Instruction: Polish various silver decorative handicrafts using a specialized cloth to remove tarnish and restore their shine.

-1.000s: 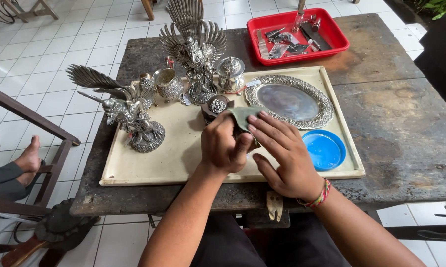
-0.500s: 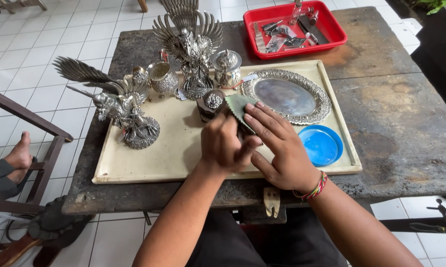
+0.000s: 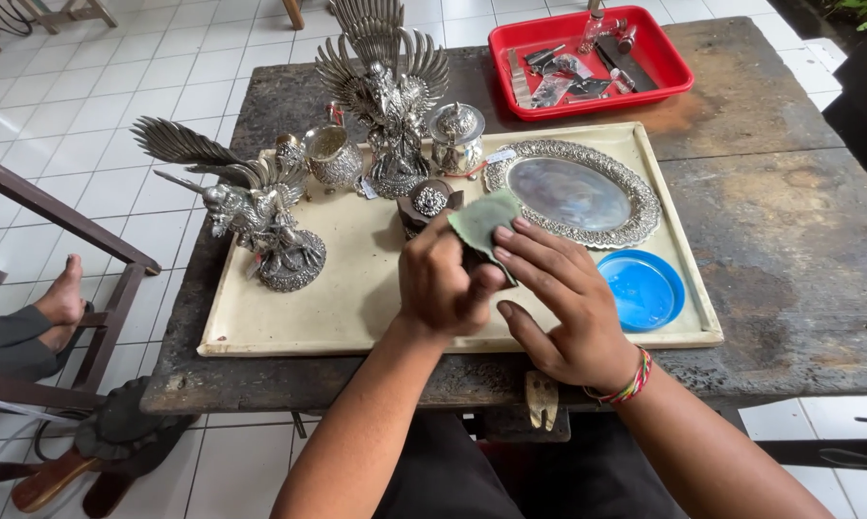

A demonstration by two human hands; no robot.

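My left hand is closed around a small dark object that it mostly hides, held over the cream tray. My right hand presses a green cloth against that object with its fingers. Just beyond my hands sits a small round silver box with an ornate lid. An oval silver platter lies to the right of it.
On the tray stand a silver bird statue, a tall winged silver figure, a silver cup, a lidded silver jar and a blue lid. A red tray of tools sits at the table's back. Another person's foot rests at left.
My hands have shifted slightly as the cloth is worked over the small object; the green cloth now shows more above my fingers. Nothing else has moved.
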